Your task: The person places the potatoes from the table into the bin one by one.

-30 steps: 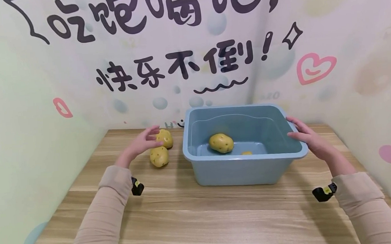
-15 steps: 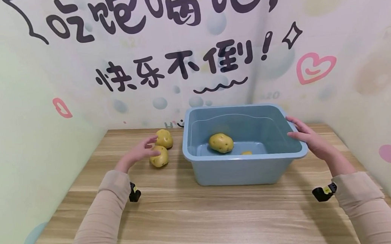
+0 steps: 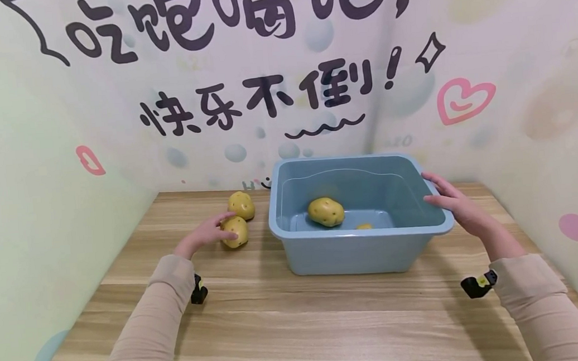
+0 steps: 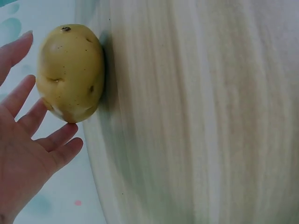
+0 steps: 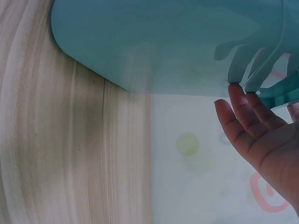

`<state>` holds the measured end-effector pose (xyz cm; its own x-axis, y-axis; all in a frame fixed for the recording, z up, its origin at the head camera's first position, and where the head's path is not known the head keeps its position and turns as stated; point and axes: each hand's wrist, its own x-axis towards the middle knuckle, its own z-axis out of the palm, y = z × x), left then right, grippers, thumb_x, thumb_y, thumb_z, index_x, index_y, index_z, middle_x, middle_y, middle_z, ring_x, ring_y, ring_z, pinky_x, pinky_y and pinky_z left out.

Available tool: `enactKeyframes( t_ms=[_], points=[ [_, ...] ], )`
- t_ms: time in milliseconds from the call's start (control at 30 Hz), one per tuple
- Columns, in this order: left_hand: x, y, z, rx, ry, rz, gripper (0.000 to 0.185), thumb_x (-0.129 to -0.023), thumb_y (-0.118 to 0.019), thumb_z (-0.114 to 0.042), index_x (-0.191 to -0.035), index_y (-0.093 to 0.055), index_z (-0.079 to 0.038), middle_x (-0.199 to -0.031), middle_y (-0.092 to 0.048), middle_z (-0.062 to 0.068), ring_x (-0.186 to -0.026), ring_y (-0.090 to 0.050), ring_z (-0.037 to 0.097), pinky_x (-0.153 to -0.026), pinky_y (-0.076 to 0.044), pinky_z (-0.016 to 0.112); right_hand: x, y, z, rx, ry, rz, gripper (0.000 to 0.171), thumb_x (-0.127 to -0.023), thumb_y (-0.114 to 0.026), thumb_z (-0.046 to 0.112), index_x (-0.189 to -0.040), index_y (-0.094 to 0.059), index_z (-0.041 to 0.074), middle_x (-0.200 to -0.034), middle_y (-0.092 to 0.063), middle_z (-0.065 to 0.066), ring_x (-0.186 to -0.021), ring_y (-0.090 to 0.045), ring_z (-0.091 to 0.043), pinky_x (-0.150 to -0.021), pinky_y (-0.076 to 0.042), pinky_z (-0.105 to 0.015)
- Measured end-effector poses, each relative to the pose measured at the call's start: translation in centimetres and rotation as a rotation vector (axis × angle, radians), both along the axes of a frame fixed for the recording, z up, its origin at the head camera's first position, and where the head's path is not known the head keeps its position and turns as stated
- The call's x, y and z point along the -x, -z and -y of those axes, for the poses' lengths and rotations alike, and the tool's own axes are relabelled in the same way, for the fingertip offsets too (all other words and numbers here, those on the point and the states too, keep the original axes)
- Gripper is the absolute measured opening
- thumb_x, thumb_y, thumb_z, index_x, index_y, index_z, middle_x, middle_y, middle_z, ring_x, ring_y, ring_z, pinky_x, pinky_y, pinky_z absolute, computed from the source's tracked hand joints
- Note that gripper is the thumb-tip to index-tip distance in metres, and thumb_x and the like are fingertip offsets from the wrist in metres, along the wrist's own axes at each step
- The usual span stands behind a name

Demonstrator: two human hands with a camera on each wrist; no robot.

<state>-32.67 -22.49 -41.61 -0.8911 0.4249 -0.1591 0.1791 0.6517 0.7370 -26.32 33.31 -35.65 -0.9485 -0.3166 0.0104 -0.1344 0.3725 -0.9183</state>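
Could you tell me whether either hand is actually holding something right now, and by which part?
Neither grips anything. The left hand has open fingers at the nearer potato; the right hand rests straight fingers on the blue tub rim's right end.

Looks like a staged booth or demo corner w/ a food theme, not a real kitchen. Printed backdrop walls [image 3: 311, 61] fill the upper half of the head view: pastel panels w/ big cartoon Chinese lettering, a pink heart [image 3: 464, 100] at upper right, bubbles and dots, all meeting in a corner behind a wood-grain surface [image 3: 304, 325] across the bottom. At frame centre sits a blue plastic tub [image 3: 359, 251], w/ yellow potatoes [image 3: 241, 205] inside and left of it; no appliances or sink show.
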Motion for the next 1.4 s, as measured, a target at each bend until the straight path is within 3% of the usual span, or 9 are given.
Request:
enactKeyframes(
  t_ms=[300, 633, 933, 1133, 1400],
  points=[
    [-0.1, 0.4, 0.2, 0.009, -0.001, -0.036, 0.064, -0.082, -0.066, -0.017, -0.136, -0.037, 0.001, -0.145, -0.017, 0.029, -0.131, -0.017, 0.048, -0.103, -0.02, 0.06, 0.1, 0.1, 0.0, 0.0, 0.004, 0.004, 0.061, -0.096, -0.041, 0.023, -0.147, -0.008, 0.019, -0.144, -0.013, -0.024, -0.106, -0.04, -0.001, -0.079, -0.044, -0.016],
    [0.3, 1.7, 0.5, -0.001, -0.021, -0.103, 0.069, -0.076, -0.072, -0.019, -0.13, -0.039, 0.006, -0.139, -0.028, 0.032, -0.128, -0.025, 0.046, -0.104, -0.02, 0.058, 0.1, 0.0, 0.0, -0.004, 0.006, 0.007, 0.061, -0.096, -0.041, 0.023, -0.147, -0.008, 0.019, -0.144, -0.013, -0.024, -0.105, -0.041, 0.0, -0.079, -0.044, -0.016],
    [0.2, 2.6, -0.2, -0.063, -0.069, -0.053, 0.078, -0.075, -0.073, -0.02, -0.131, -0.027, 0.009, -0.137, -0.026, 0.031, -0.126, -0.027, 0.042, -0.105, -0.02, 0.055, 0.0, 0.0, 0.0, 0.002, 0.004, 0.016, 0.062, -0.096, -0.041, 0.023, -0.147, -0.007, 0.019, -0.145, -0.011, -0.024, -0.106, -0.039, 0.0, -0.079, -0.044, -0.015],
    [0.4, 3.0, -0.6, -0.087, -0.062, -0.056, 0.088, -0.075, -0.074, -0.019, -0.138, -0.018, 0.007, -0.14, -0.022, 0.029, -0.127, -0.027, 0.041, -0.105, -0.021, 0.054, 0.0, 0.0, 0.0, 0.009, 0.007, 0.032, 0.063, -0.096, -0.042, 0.024, -0.147, -0.006, 0.02, -0.146, -0.007, -0.025, -0.107, -0.038, -0.001, -0.079, -0.044, -0.015],
    [0.4, 3.2, -0.6, -0.053, -0.054, -0.063, 0.084, -0.076, -0.073, -0.021, -0.14, -0.023, 0.003, -0.142, -0.022, 0.029, -0.127, -0.027, 0.042, -0.104, -0.022, 0.056, 0.1, 0.0, -0.1, 0.014, 0.007, 0.035, 0.063, -0.096, -0.041, 0.024, -0.147, -0.006, 0.021, -0.147, -0.006, -0.024, -0.109, -0.036, -0.005, -0.079, -0.044, -0.015]
  ],
)
